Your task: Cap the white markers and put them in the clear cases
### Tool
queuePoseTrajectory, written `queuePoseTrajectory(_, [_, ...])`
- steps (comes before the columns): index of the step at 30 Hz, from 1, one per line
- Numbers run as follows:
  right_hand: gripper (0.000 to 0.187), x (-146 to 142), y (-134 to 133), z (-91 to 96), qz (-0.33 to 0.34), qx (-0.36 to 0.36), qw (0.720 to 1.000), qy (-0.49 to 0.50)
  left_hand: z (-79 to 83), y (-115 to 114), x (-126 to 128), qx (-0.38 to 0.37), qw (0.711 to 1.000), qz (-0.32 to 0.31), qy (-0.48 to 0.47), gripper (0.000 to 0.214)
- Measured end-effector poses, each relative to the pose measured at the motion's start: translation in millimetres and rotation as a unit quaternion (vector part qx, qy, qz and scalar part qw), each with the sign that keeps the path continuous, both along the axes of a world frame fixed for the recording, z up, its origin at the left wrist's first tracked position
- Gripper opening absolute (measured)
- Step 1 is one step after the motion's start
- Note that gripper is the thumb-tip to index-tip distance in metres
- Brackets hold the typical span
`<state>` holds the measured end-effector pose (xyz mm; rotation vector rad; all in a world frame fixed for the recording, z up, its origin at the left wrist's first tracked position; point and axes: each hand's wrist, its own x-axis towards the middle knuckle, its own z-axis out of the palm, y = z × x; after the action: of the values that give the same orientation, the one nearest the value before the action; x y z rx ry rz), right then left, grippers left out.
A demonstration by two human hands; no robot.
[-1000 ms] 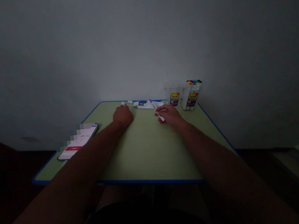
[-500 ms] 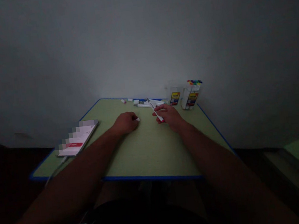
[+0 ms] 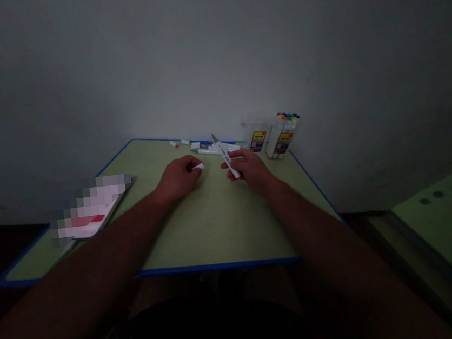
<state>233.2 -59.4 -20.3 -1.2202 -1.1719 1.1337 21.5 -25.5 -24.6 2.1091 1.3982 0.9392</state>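
Note:
My left hand (image 3: pixel 178 179) is closed, with a small white marker cap (image 3: pixel 199 166) pinched between thumb and fingertips. Across from it, my right hand (image 3: pixel 252 168) grips a white marker (image 3: pixel 226 157) with a pinkish-red end. This marker is slanted, its narrow dark tip pointing up and toward the wall. A gap separates the cap from the marker. Beyond both hands, several loose white markers (image 3: pixel 208 151) lie in a jumble near the table's far edge. Small caps (image 3: pixel 174 144) lie to the left of that pile.
A clear case (image 3: pixel 254 129) and another case full of colour-ended markers (image 3: pixel 283 137) stand at the back right. A tablet-like device (image 3: pixel 95 206), partly pixelated, lies on the left with a cable. The green table (image 3: pixel 219 219) has blue edging and meets a grey wall (image 3: pixel 213 56).
The view has shifted slightly, so table and cases sit a little differently. My left hand is slightly higher and shows more of the cap. The marker stays in my right hand.

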Motion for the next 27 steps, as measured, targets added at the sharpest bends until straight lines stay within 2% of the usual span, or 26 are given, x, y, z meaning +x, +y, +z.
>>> queuePoseTrajectory(8, [0.016,1.6,1.0,-4.9,0.025,0.011,0.999,-0.026,5.6,-3.3,1.0,0.011,1.0,0.014,-0.017,0.023])
queuePoseTrajectory(18, [0.018,-1.1,-2.2,0.2,0.014,-0.004,1.0,-0.024,4.4,-1.7,0.3,0.011,1.0,0.012,-0.015,0.024])
queuePoseTrajectory(27, [0.017,0.6,0.5,-4.4,0.018,0.003,0.999,-0.038,7.6,-5.4,0.3,0.027,0.999,0.029,-0.028,0.024])
